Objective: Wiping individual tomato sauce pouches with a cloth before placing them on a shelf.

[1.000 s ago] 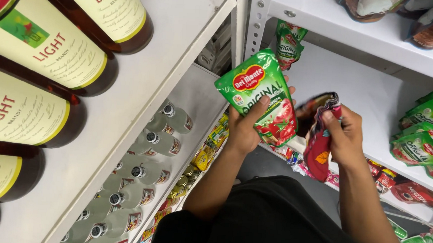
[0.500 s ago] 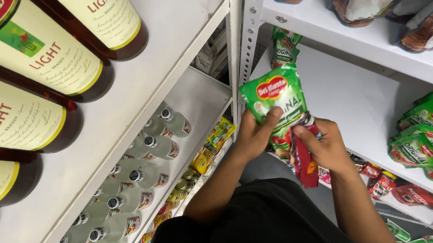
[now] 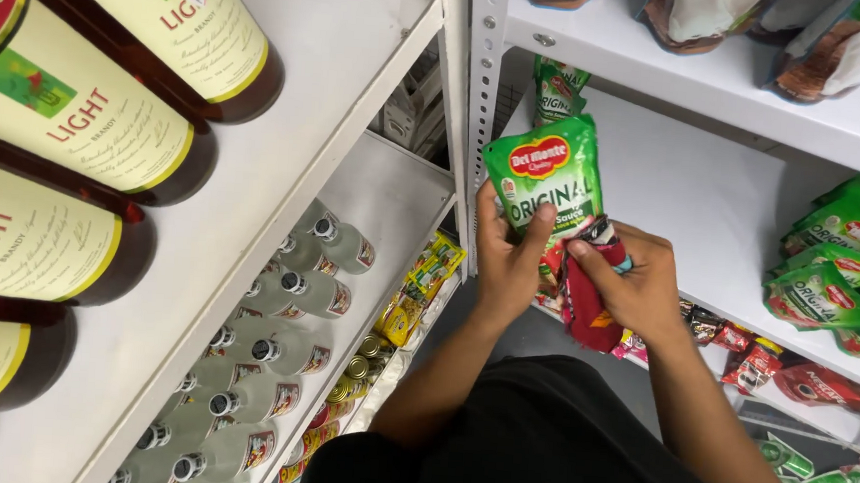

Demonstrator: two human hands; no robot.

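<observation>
Green sauce pouch (image 3: 545, 179), upright, gripped from below by the left hand (image 3: 508, 261), in front of the white shelf (image 3: 691, 208). Right hand (image 3: 636, 284) clenched on a crumpled red pouch (image 3: 585, 306), touching the green one. Further green pouches (image 3: 836, 266) lie at right; clear bottles (image 3: 298, 283) stand lower left.

Black shirt, white lettering on chest; forearms bare, no sleeves visible.
</observation>
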